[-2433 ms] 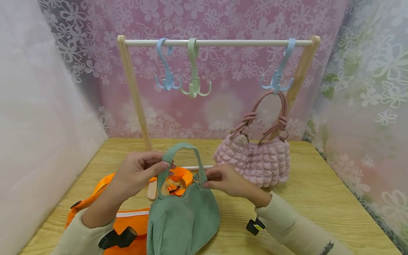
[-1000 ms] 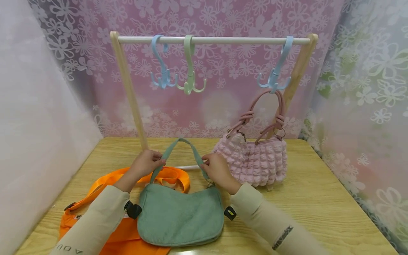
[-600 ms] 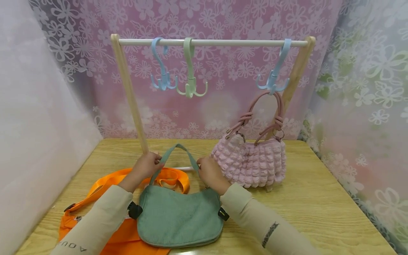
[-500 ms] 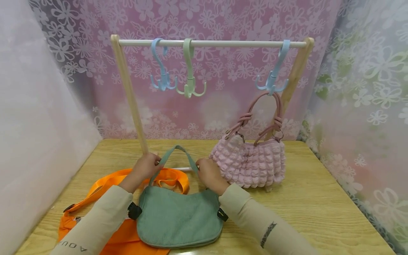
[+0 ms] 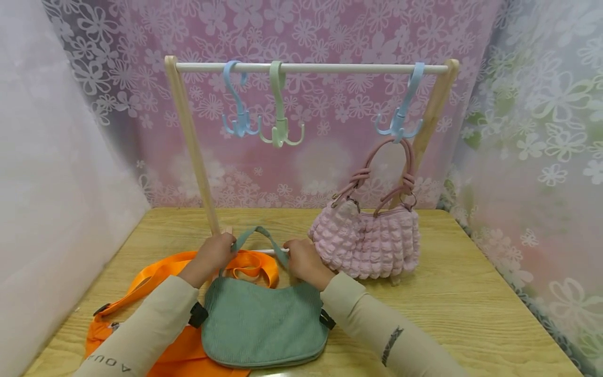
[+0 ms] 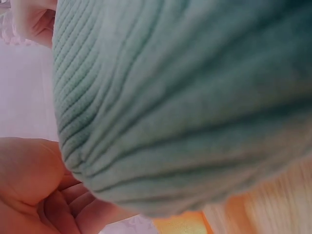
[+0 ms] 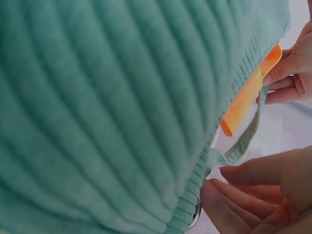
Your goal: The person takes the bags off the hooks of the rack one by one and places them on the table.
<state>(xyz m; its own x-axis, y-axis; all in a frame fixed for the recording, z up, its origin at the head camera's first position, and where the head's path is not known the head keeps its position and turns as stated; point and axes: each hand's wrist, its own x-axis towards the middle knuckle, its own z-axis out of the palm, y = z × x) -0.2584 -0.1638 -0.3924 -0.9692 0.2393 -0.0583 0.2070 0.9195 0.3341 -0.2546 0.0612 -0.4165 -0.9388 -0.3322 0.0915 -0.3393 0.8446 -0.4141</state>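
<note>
A green corduroy shoulder bag [image 5: 264,322] lies on the table in front of the person, its short strap [image 5: 258,230] arched up between both hands. My left hand [image 5: 212,259] pinches the strap on its left side. On the opposite side, my right hand [image 5: 308,262] holds the strap near where it meets the bag. The right wrist view shows the left fingers pinching the strap [image 7: 248,134], with the right fingers by a metal ring [image 7: 196,214]. Ribbed fabric covers most of the left wrist view and hides part of the left hand [image 6: 34,180].
An orange bag [image 5: 183,351] with a wide strap [image 5: 160,267] lies at left, partly under the green bag. Behind stands a wooden rack with a white rail [image 5: 330,68]. Two blue hooks and a green hook [image 5: 280,125] hang there; a pink bag [image 5: 372,241] hangs from the right blue hook [image 5: 399,123].
The green bag has turned from tilted to lying with its broad side toward the camera. Lately both hands have lowered the strap slightly, the right hand moving a little left.
</note>
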